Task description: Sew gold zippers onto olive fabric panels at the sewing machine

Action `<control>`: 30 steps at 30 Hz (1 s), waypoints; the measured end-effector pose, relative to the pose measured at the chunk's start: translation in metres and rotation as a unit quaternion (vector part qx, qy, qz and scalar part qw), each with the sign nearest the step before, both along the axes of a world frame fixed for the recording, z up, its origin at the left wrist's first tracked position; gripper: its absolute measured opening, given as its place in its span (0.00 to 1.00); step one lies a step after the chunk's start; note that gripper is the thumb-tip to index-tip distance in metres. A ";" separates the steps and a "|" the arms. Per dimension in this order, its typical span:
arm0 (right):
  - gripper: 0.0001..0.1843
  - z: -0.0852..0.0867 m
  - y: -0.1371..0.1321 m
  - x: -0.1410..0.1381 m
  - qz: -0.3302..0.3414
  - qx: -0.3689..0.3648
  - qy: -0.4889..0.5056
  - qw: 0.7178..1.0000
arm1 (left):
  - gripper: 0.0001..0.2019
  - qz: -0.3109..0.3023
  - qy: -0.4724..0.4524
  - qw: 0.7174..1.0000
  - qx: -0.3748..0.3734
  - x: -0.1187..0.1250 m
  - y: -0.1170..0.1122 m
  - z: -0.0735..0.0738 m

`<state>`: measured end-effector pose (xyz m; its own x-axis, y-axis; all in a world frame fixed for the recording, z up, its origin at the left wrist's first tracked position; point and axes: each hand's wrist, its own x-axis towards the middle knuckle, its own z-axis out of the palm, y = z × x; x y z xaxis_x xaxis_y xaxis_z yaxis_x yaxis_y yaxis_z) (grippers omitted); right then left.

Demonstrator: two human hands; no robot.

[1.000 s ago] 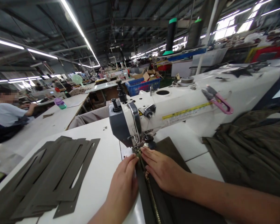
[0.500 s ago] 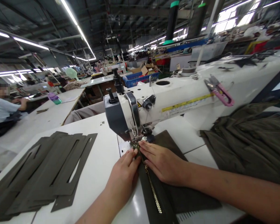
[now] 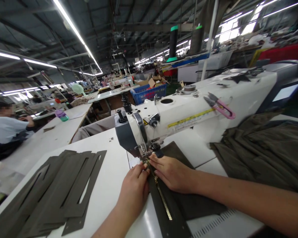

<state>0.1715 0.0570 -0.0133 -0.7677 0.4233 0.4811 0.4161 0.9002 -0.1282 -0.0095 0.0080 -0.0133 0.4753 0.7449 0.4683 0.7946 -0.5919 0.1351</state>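
Note:
Both my hands work right at the presser foot (image 3: 145, 154) of a white industrial sewing machine (image 3: 186, 119). My left hand (image 3: 135, 186) curls against the brass-toothed zipper (image 3: 161, 198), pinching at its edge. My right hand (image 3: 171, 173) lies with its fingers on the dark olive fabric panel (image 3: 173, 206), close beside the zipper. The zipper runs up under the foot, and the needle area is partly hidden by my fingers. A stack of slotted olive cut pieces (image 3: 62, 188) lies to the left of my left hand.
Pink-handled thread snips (image 3: 222, 109) rest on the machine arm. An olive garment bundle (image 3: 263, 152) lies at right. A seated co-worker (image 3: 7, 129) works at the left table. A blue crate (image 3: 149, 94) and cardboard boxes stand behind the machine, among further sewing stations.
The zipper and fabric have slid up the view toward the presser foot, bringing the zipper's lower end closer. My hands stay near the foot. The head view has shifted slightly.

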 end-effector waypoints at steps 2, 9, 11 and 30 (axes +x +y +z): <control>0.20 0.001 -0.002 0.003 0.006 -0.007 0.000 1.000 | 0.16 0.003 0.001 1.000 -0.003 0.000 -0.001 0.001; 0.14 -0.001 -0.034 0.014 -0.035 0.033 0.059 0.997 | 0.15 -0.019 0.039 0.998 0.036 -0.003 -0.010 0.002; 0.11 0.002 -0.046 0.016 -0.031 0.033 0.054 0.997 | 0.13 -0.030 0.041 0.998 0.041 -0.002 -0.014 0.002; 0.17 -0.002 -0.041 0.007 -0.034 -0.022 0.014 0.999 | 0.12 -0.010 -0.025 0.999 0.019 0.009 -0.031 0.001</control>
